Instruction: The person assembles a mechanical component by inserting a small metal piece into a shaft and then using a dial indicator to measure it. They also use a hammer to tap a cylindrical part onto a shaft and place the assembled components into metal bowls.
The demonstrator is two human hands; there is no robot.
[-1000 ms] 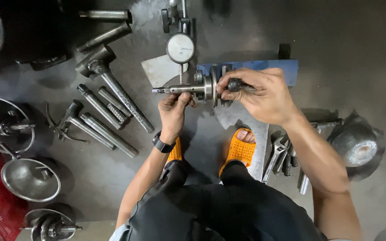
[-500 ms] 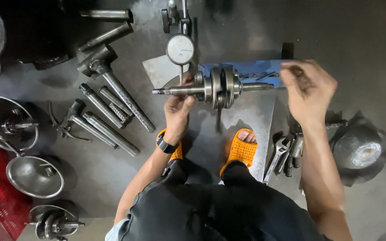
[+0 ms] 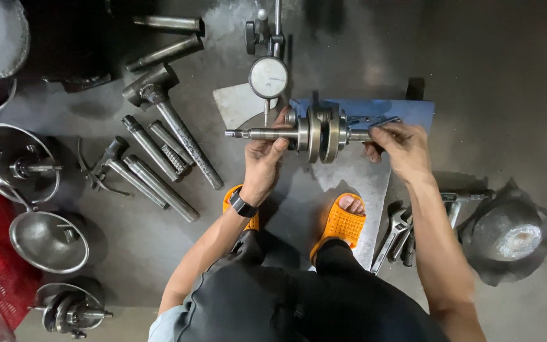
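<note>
Crankshaft (image 3: 316,133) sat gripped by left hand (image 3: 266,159) on its shaft, right hand (image 3: 399,147) pinching the other end at the stand's (image 3: 406,113) edge; slip would knock the gauge (image 3: 268,77).

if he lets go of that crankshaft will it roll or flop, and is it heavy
The crankshaft looks like solid metal with thick round webs, so it is probably heavy for its size and stiff, not floppy. Its round shafts and discs suggest it could roll on a flat surface. The left hand and right hand both steady it, which fits that.
</note>
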